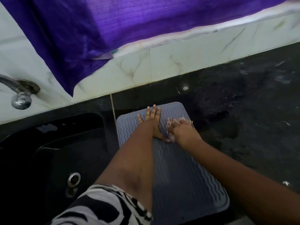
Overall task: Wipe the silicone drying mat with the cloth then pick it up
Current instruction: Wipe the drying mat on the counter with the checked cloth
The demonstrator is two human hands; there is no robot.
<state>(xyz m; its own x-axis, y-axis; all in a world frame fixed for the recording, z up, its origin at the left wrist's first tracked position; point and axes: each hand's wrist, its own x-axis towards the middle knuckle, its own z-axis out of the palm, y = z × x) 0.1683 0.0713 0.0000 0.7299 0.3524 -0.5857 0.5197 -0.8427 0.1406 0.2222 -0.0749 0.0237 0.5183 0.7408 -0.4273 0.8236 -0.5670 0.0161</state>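
A: Mat (175,168) position?

B: Grey, wavy-ribbed, lying flat on the dark counter (243,111), just right of the black sink (56,151). Its far end sits near the pale tiled wall (178,60); its near end reaches toward the bottom of the view.

A: Left hand (151,122)?

B: Flat on the far part of the mat, palm down, fingers spread and pointing at the wall. It grips nothing, only presses on the mat. The forearm crosses the mat's left side, and a black-and-white patterned sleeve (100,207) shows at the bottom.

A: Right hand (182,129)?

B: On the mat's far right part, just beside the left hand. Fingers are curled down over a pale bunched cloth (172,127), pinning it against the mat. The cloth pokes out on the hand's left and far sides; the thumb of the left hand lies touching or nearly touching its edge, cannot tell which.

A: Cloth detail?

B: Light, pinkish-white, blurred. Pattern not readable.

A: Surroundings?

B: Chrome tap (19,93) on the wall at far left, above the sink. Metal drain (74,177) in the sink floor. Purple fabric (97,21) hangs over the tiles, filling the top of the view. Counter right of the mat shows pale smudges and specks.
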